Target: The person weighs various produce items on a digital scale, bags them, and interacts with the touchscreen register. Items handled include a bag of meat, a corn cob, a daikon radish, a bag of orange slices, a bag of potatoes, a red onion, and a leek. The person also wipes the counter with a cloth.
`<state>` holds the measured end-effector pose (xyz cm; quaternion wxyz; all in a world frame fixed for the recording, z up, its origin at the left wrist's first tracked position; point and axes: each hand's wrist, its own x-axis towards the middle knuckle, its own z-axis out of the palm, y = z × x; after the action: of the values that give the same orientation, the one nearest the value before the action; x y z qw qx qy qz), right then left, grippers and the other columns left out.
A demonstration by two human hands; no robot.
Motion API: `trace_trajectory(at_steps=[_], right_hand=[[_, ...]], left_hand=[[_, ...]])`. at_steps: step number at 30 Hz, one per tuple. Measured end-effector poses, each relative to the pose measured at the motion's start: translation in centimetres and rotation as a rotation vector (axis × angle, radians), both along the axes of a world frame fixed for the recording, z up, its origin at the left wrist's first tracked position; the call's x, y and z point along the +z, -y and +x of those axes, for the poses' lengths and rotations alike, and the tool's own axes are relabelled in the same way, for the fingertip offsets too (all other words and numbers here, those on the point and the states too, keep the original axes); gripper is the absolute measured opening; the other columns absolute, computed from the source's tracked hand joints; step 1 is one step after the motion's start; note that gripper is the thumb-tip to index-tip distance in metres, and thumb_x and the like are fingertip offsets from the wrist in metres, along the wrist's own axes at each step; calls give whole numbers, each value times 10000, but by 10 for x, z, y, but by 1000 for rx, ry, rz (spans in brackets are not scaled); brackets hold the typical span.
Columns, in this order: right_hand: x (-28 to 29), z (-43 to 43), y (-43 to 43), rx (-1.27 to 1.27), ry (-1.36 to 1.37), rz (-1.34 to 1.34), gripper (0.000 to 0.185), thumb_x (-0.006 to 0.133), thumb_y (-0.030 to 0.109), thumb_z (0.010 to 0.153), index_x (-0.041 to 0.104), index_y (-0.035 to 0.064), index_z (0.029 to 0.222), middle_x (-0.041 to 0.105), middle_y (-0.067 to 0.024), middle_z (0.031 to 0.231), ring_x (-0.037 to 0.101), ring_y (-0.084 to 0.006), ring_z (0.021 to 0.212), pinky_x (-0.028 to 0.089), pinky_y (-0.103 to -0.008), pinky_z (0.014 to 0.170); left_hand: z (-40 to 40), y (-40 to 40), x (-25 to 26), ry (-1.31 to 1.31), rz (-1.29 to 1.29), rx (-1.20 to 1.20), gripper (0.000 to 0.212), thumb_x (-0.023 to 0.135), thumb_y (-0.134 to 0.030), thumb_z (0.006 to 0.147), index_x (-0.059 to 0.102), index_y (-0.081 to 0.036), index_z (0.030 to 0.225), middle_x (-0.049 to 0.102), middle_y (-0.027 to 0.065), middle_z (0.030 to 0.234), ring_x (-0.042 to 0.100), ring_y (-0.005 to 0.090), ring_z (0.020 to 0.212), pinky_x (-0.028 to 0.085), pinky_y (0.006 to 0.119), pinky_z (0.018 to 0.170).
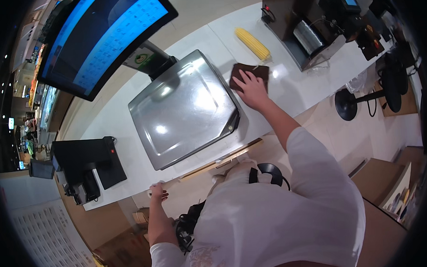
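Note:
My right hand (251, 91) lies palm down, fingers spread, on a folded brown cloth (239, 72) on the white counter. Just beyond the cloth is a yellow corn cob (251, 43). To the left of the cloth sits a scale with a broad stainless-steel platform (184, 109); its raised display (150, 59) stands at the far side. My left hand (158, 192) hangs by the counter's front edge, below the platform's near corner. Its fingers look curled, and a small whitish thing shows by them; whether they hold it is unclear.
A large lit touchscreen monitor (108, 42) rises at the far left. A black printer-like device (89, 162) stands on the counter's left end. At right is a film wrapping machine with a roll (309, 36). A black-based stool (346, 104) and a cardboard box (122, 253) are below counter level.

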<state>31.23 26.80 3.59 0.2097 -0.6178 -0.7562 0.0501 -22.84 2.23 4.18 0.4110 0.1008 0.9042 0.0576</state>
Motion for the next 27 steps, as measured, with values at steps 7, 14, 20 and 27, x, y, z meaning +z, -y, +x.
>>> trace_trajectory(at_steps=[7, 14, 20, 27], right_hand=[[8, 28, 21, 236, -360, -217, 381, 602, 136, 771, 674, 129, 1144, 562, -137, 1292, 505, -301, 1178, 416, -428, 947], [59, 93, 79, 321, -182, -1088, 292, 550, 198, 733, 685, -19, 875, 659, -188, 736, 633, -356, 700, 510, -437, 691], [132, 116, 11, 33, -550, -706, 359, 545, 192, 799, 609, -18, 1083, 663, -201, 974, 635, -295, 910, 487, -362, 811], [80, 28, -93, 333, -443, -129, 431, 511, 65, 780, 608, 39, 1199, 593, -170, 1229, 552, -359, 1092, 448, -395, 963]], left_hand=[[-27, 17, -14, 285, -105, -27, 544, 545, -432, 886, 355, -118, 1287, 583, 142, 1107, 633, 290, 916, 506, 452, 712], [17, 30, -2, 351, -78, -145, 487, 508, -388, 953, 408, -103, 1335, 568, 133, 1201, 596, 279, 1047, 488, 446, 838], [-3, 56, 3, 257, -30, -71, 435, 505, -373, 956, 444, -97, 1286, 587, 115, 1153, 604, 254, 979, 476, 410, 755], [-2, 69, 8, 266, -94, -42, 418, 478, -411, 965, 469, -107, 1251, 620, 102, 1124, 616, 238, 971, 467, 376, 723]])
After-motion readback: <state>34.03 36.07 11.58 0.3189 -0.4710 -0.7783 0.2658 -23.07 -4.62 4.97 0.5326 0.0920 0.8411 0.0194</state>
